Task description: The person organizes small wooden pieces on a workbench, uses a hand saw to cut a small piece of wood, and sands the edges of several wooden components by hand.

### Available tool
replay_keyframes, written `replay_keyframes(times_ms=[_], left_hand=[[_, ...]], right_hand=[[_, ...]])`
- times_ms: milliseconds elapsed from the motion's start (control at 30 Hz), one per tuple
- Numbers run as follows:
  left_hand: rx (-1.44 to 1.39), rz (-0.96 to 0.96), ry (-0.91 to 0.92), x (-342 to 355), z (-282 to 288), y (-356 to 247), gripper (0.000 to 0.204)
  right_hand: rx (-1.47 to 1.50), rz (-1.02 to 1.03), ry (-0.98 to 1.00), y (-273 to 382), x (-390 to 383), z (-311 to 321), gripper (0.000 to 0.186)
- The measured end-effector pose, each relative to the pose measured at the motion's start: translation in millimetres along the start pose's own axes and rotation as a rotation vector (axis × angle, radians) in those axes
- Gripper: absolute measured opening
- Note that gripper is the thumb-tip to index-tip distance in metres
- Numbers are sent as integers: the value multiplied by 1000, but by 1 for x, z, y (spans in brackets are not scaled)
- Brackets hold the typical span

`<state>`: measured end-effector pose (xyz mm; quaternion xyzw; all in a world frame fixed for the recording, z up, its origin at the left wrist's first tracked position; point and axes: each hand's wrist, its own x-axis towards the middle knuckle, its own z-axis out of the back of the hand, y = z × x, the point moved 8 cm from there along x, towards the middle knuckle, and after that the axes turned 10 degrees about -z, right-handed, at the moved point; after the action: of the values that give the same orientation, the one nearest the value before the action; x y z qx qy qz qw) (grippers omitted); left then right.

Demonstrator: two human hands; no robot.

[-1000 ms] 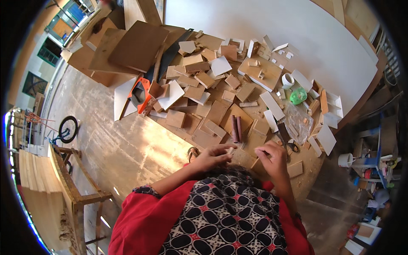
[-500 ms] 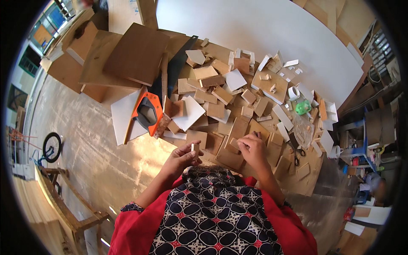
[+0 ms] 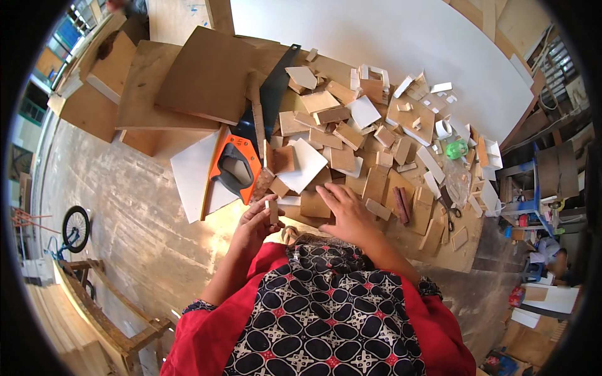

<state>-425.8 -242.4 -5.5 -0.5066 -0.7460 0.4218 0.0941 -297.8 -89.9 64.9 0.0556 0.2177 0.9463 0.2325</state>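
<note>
My left hand [image 3: 254, 227] is closed around a small pale wood block [image 3: 272, 212], held upright between thumb and fingers just off the near edge of the work surface. To its right, my right hand [image 3: 352, 216] hovers over the near wood offcuts with fingers stretched and spread, nothing in them. Beneath its fingertips lies a flat wood piece [image 3: 315, 204], though I cannot tell if they touch. A white-faced square board [image 3: 303, 164] rests just beyond the hands. Two dark reddish sticks [image 3: 401, 205] lie right of the right hand.
An orange-handled handsaw [image 3: 254, 164] lies at left beside large brown boards [image 3: 204, 75]. Loose wood blocks [image 3: 342, 156] fill the middle. Black scissors [image 3: 453, 216], a white tape roll [image 3: 443, 129] and a green crumpled item [image 3: 456, 149] are at right. A big white panel [image 3: 401, 37] spans the back.
My right hand has moved left, away from the dark sticks, and its fingers have opened out. My left hand keeps the small block and has shifted slightly left and up.
</note>
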Motion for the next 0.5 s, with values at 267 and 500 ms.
replay_keyframes(times_ms=[267,500], left_hand=[[-21,-33,-70,-20,28,-7,39],[-70,-63,-84,-24,37,6,38]], right_hand=[[143,-47,-151,-34,27,10,69],[1059,-418,52,-87,48,7,59]])
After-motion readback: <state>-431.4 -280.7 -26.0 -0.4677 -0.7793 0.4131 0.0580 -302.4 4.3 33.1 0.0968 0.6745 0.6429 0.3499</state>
